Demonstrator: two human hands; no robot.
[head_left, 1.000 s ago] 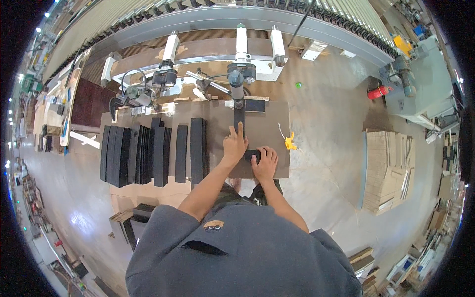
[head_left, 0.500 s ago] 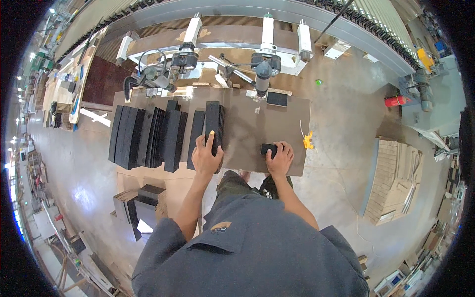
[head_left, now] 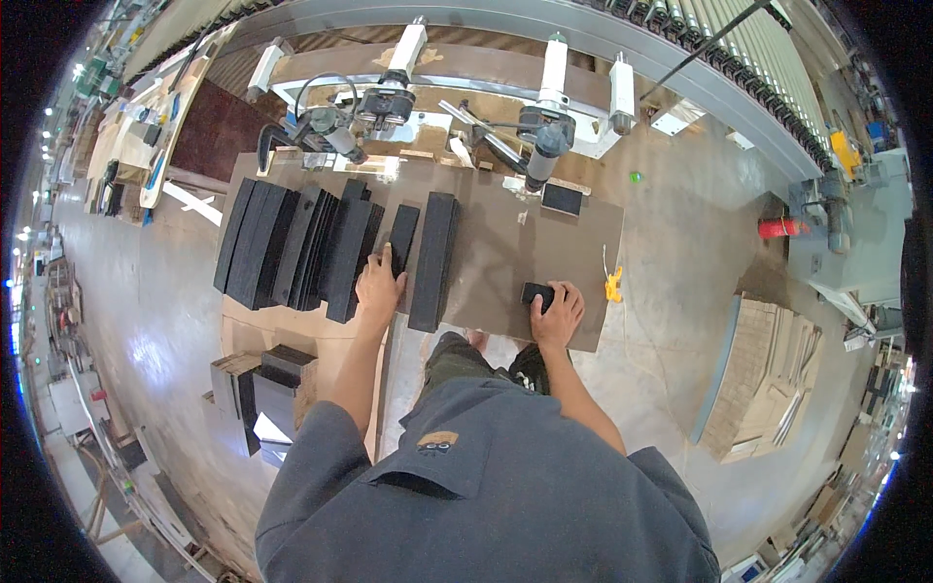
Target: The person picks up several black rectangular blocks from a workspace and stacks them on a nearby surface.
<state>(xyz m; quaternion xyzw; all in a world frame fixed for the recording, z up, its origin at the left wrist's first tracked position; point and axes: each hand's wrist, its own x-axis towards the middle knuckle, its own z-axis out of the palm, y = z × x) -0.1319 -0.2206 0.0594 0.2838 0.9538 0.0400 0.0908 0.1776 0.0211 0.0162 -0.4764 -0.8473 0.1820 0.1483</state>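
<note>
1. Head view, at the left of the brown board [head_left: 486, 253]: a thick stack of black strips [head_left: 258, 243] lies with its long side pointing away from me, and a looser, fanned stack [head_left: 309, 248] lies just beside it.
2. Next comes another black stack [head_left: 354, 257], close by my left wrist.
3. My left hand [head_left: 379, 289] reaches over the near end of a short black strip [head_left: 403, 231], fingers on top and thumb toward its right side. I cannot tell whether the strip is truly gripped or only touched.
4. Just right of that hand, a longer black stack [head_left: 434, 262] lies apart from my fingers.
5. Further right, near the board's front edge, my right hand [head_left: 559, 313] grasps a small black block [head_left: 534, 294], thumb on the near side, fingers curled over its right end.
6. Beyond it, at the far edge, a dark rectangular piece [head_left: 562, 199] lies beside a grey tool head [head_left: 549, 151].
7. At the right edge rests a yellow clip-like thing [head_left: 613, 284] with a pale cord.
</note>
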